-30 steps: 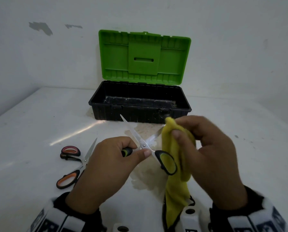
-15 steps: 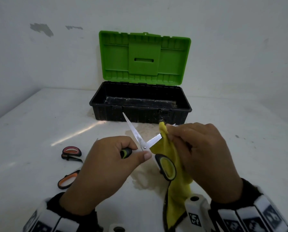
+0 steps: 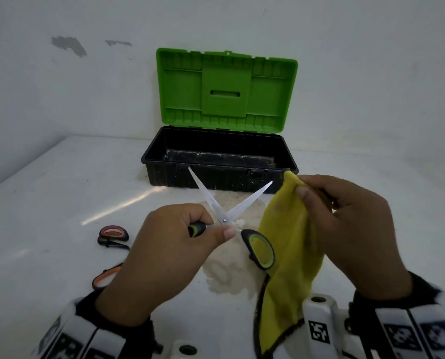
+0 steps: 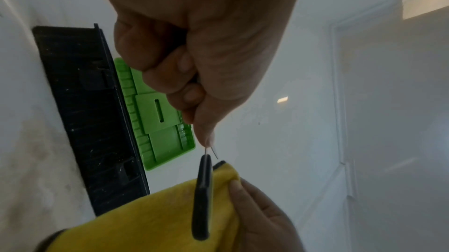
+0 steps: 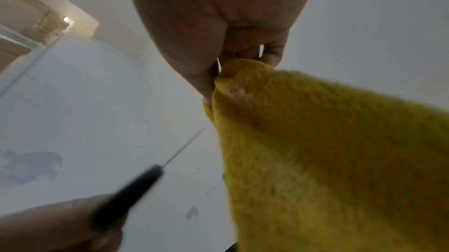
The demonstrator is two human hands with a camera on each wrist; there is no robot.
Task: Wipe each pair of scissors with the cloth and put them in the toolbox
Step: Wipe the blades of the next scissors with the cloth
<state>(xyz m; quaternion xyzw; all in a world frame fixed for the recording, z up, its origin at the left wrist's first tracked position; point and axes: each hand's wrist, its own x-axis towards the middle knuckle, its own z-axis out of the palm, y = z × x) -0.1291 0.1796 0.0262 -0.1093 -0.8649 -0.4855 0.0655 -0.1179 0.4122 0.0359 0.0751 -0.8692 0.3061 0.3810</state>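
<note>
My left hand [image 3: 180, 244] grips one handle of the green-and-black scissors [image 3: 228, 216], whose blades are spread wide into a V above the table. The free handle loop [image 3: 261, 248] hangs beside the yellow cloth [image 3: 291, 242]. My right hand [image 3: 345, 224] pinches the cloth near its top, just right of the right blade tip and clear of it. In the left wrist view the scissor handle [image 4: 203, 198] shows edge-on in front of the cloth [image 4: 150, 217]. The right wrist view shows my fingers bunching the cloth [image 5: 316, 150]. The black toolbox [image 3: 216, 174] stands open behind, its bottom bare.
Orange-and-black scissors [image 3: 112, 235] lie on the white table [image 3: 48, 203] at the left, partly hidden by my left wrist. The toolbox's green lid [image 3: 226, 89] stands upright against the wall. A rough stained patch [image 3: 224, 278] marks the table under my hands.
The cloth has slid up along the right blade and come off its tip. The blades have spread wider apart. My right hand has moved up and to the right.
</note>
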